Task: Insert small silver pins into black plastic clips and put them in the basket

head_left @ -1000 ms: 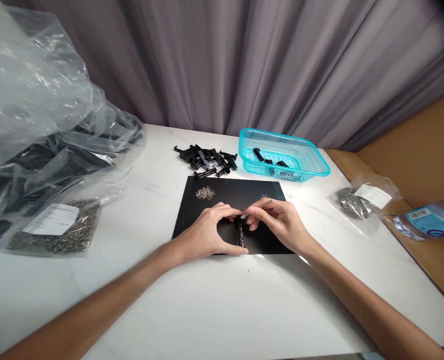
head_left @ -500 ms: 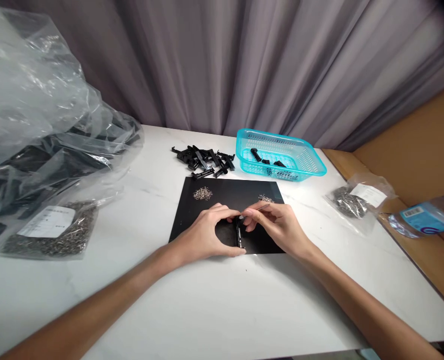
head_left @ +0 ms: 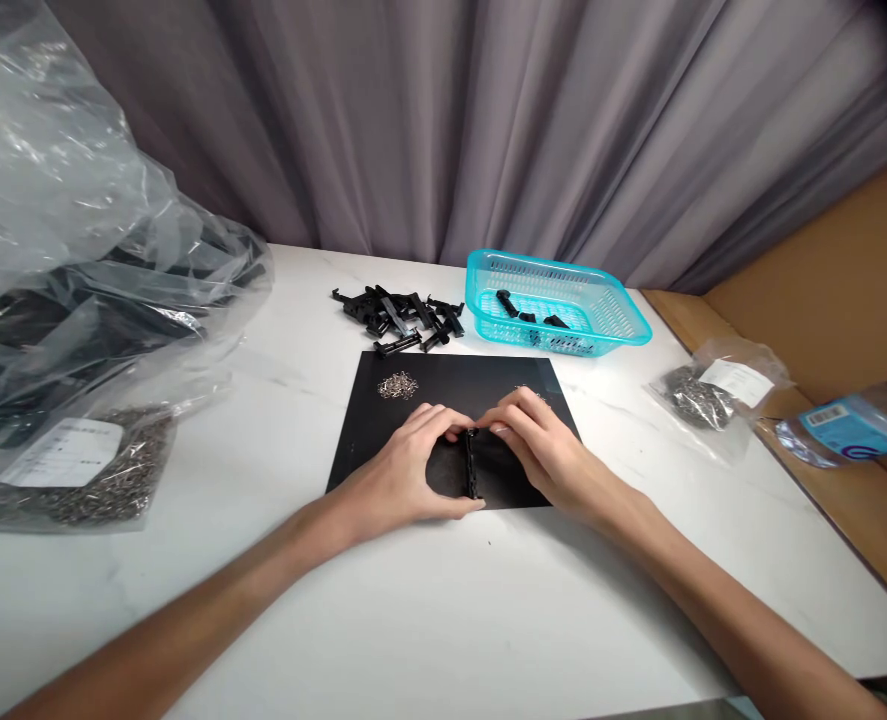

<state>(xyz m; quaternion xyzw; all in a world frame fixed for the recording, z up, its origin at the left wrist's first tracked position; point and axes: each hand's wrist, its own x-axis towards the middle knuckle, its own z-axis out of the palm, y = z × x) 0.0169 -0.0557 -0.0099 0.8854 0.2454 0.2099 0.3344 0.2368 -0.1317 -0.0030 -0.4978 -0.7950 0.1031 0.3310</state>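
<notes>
A slim black plastic part point(head_left: 471, 465) stands lengthwise between the thumb and fingers of my left hand point(head_left: 405, 470), over the black mat point(head_left: 458, 373). My right hand point(head_left: 537, 440) is closed at the far end of that part, its fingertips pressed together; what they pinch, if anything, is hidden. A small heap of metal pieces point(head_left: 398, 386) lies on the mat's left side. Another metal heap point(head_left: 522, 390) is mostly covered by my right hand.
Behind the mat are a pile of black parts point(head_left: 402, 318) and a blue basket point(head_left: 600, 345) holding several black parts. Bags of metal pieces lie left point(head_left: 124, 480) and right point(head_left: 694, 400). A bottle point(head_left: 855, 425) lies at far right.
My right fingers have curled in closer at the part's far end, and the light thin item seen in them before is out of sight. The view has shifted slightly.
</notes>
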